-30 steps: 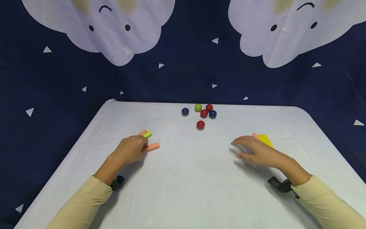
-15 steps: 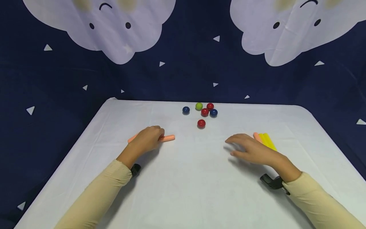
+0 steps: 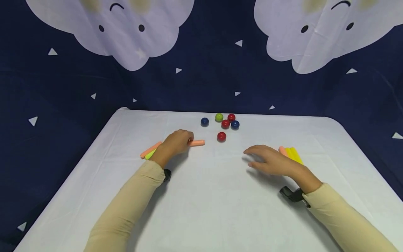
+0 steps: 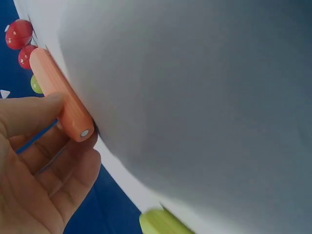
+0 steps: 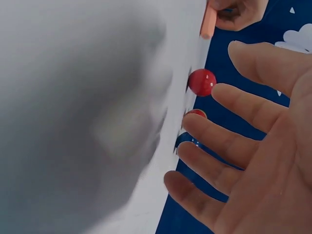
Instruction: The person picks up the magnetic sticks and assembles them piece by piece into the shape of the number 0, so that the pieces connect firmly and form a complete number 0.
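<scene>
Left hand [image 3: 176,143] advanced, gripping orange stick [image 3: 196,142] | wrist: right hand [image 5: 263,146] splayed, empty

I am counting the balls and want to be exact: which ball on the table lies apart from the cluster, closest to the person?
The red ball by itself. It lies in front of the other five, just right of the orange stick that the left hand holds.

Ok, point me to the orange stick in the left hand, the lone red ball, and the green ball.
orange stick [image 3: 197,142], head view, free end
lone red ball [image 3: 221,136], head view, centre
green ball [image 3: 219,117], head view, centre
</scene>
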`<state>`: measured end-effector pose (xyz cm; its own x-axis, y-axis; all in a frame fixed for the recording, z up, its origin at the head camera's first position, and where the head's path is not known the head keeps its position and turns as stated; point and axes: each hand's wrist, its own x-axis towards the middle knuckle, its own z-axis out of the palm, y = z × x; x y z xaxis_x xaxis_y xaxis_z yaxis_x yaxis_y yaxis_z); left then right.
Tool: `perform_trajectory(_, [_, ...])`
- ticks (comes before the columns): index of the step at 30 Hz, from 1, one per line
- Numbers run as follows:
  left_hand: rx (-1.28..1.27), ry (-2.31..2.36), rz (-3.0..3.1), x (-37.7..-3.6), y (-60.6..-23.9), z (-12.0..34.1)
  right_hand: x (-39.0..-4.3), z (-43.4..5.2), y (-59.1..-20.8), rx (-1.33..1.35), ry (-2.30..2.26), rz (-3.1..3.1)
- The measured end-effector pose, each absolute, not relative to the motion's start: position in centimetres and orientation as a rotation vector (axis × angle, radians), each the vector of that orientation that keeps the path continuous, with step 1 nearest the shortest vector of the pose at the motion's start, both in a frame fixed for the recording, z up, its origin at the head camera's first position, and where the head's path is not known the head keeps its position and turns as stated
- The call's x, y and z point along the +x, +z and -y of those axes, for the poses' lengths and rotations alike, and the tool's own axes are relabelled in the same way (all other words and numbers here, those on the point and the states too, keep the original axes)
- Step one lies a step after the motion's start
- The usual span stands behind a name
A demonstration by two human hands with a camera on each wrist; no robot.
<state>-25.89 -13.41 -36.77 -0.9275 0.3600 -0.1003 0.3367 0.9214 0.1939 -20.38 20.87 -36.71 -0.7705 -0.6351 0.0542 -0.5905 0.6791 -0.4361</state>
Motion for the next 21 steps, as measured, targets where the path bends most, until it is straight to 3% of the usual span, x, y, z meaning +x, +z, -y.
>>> perform_trajectory(13, [0.326, 0.432, -2.908, -27.8, -36.9, 12.1, -25.9, -15.1, -36.8, -0.993, -0.695, -2.927])
perform_trajectory(21, [0.346, 0.416, -2.924, -27.9, -36.7, 11.6, -27.9, -12.8, -37.3, -0.968, -0.63, -2.909])
